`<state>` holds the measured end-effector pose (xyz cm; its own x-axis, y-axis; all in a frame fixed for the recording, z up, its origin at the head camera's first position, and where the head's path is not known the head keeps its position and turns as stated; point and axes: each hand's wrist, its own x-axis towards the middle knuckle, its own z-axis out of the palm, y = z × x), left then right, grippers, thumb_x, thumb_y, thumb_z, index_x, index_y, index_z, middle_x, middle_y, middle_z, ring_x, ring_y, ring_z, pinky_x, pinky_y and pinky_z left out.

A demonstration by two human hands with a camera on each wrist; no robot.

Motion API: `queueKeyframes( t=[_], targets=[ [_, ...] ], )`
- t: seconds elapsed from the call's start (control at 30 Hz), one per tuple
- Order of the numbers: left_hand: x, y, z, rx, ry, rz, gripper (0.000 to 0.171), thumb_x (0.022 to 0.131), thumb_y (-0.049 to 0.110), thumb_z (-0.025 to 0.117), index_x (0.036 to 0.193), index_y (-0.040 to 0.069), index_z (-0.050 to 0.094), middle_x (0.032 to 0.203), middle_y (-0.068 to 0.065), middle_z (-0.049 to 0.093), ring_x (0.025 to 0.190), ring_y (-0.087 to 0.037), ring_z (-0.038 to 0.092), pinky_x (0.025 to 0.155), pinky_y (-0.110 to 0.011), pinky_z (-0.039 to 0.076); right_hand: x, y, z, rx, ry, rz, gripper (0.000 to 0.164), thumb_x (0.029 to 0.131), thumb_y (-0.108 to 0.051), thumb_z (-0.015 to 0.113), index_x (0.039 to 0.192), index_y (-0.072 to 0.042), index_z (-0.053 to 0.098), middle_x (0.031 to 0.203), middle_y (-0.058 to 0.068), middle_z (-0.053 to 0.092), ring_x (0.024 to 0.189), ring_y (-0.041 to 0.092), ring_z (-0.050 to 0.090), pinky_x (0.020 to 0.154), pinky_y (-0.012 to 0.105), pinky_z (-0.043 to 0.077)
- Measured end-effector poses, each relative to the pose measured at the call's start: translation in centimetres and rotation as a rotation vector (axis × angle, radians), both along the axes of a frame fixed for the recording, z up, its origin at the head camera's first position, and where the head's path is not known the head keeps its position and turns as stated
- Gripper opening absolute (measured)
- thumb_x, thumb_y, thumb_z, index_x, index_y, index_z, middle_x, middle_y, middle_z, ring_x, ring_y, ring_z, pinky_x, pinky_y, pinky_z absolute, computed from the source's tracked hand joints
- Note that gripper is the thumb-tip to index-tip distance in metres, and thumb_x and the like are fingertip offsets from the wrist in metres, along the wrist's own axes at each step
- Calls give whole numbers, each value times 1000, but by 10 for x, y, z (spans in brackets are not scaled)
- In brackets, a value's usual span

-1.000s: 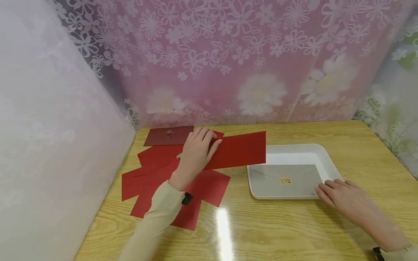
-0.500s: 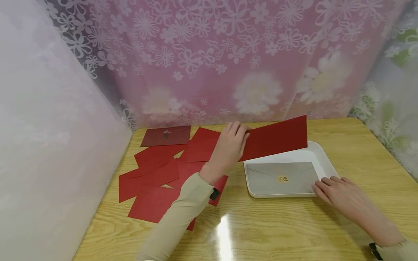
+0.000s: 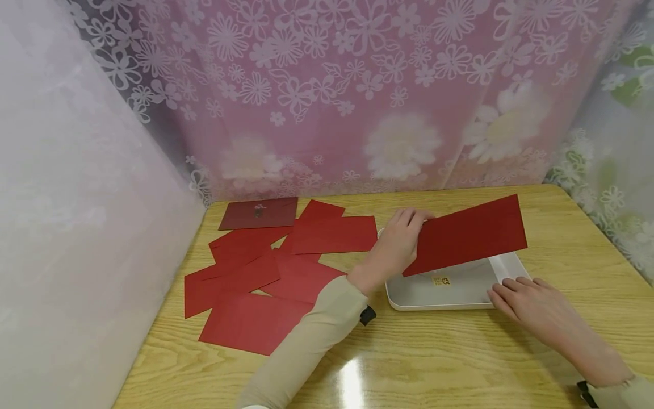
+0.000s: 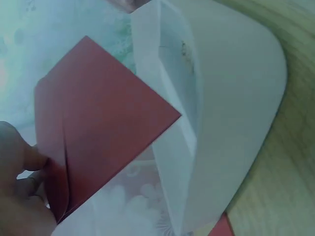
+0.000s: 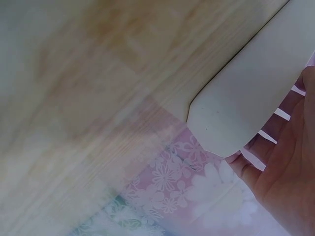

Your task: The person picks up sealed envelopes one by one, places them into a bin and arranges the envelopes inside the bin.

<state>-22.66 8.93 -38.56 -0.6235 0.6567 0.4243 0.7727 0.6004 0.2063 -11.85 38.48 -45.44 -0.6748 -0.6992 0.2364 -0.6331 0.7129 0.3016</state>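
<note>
Since half a second ago, your left hand has moved the red envelope towards four o'clock and lower, while your right hand stays put. On the wooden table, the white tray sits towards four o'clock; loose red envelopes overlap at its nine o'clock, a maroon envelope at their twelve. Your right fingers curl over the tray's four-o'clock corner, probably to steady it. Your left thumb and fingers pinch the red envelope's nine-o'clock end, closed to its thickness, likely so the rest reaches freely. It hangs tilted above the tray, plain, flat and stiff-looking, a flap seam near the held end. Partly hidden beneath, a grey envelope lies in the tray, bearing a small gold mark.
</note>
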Motion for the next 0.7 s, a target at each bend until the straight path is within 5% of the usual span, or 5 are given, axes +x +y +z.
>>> queueKeyframes(
  t=[0.13,0.3,0.37,0.47,0.7],
  targets=[
    [1,6,-11,-130,-89,6,42,100,-2,53,139,12,52,124,-2,57,117,-17,53,104,-20,41,0,0,0,-29,0,-17,88,106,-34,-13,104,-9,71,96,4,64,85,28,62,65,44,51],
    [1,8,-24,-245,-140,-4,45,98,-1,58,139,17,55,120,1,60,115,-15,54,102,-24,42,2,-2,0,-94,-71,-98,66,114,-38,17,106,-7,73,102,7,69,92,32,65,74,50,54],
    [0,8,-27,-265,-145,-5,43,98,1,58,138,18,58,115,2,60,112,-14,54,100,-26,42,2,-3,0,-105,-92,-121,39,110,-28,43,107,-6,74,105,9,70,95,33,65,77,52,54],
    [0,8,-30,-290,-166,6,40,101,4,57,136,21,61,110,3,60,110,-12,53,94,-26,43,2,-3,0,-98,-89,-118,55,113,-35,28,108,-6,74,106,9,70,97,33,65,78,52,54],
    [-3,10,-36,-411,-197,51,38,106,17,53,142,28,60,126,7,64,116,-11,58,92,-27,46,3,-4,0,-103,-114,-145,54,113,-38,31,108,-6,74,107,9,70,98,34,65,80,54,54]
  ],
)
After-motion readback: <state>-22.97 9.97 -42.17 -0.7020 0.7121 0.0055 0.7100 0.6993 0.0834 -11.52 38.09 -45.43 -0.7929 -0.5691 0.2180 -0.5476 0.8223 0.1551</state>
